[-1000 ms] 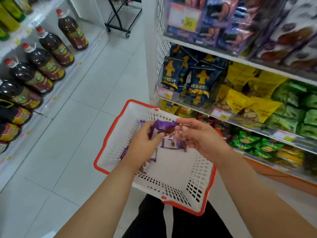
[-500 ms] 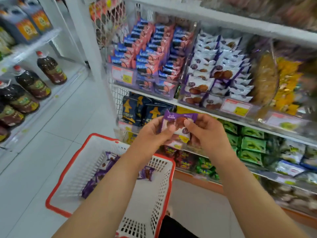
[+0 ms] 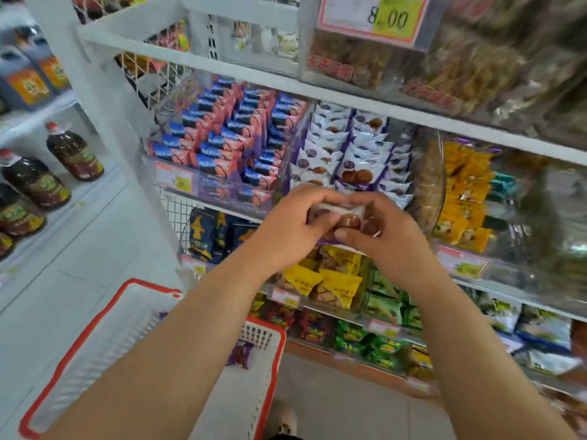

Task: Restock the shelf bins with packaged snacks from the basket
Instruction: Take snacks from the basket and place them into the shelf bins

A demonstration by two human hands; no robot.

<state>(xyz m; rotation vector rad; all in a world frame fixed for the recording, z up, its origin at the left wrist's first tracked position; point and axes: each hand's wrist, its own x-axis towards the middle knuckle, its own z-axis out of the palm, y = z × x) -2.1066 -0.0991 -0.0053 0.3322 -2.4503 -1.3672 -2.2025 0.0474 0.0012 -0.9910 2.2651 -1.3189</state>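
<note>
Left hand (image 3: 286,227) and right hand (image 3: 386,236) together pinch a snack packet (image 3: 347,217) at the front of the clear bin (image 3: 428,198); red-rimmed basket (image 3: 95,325) below.

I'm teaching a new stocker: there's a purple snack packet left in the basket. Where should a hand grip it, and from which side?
Probably from straight above, since the basket is open on top and its walls block the sides. Pinch the crimped end of the purple packet, which lies near the basket's far wall; the flat seal should give more hold than the puffy middle. Both hands are busy with another packet.

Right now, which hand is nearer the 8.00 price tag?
Right. The right hand is below the tag, almost under it; the left hand is lower-left, farther off.
</note>
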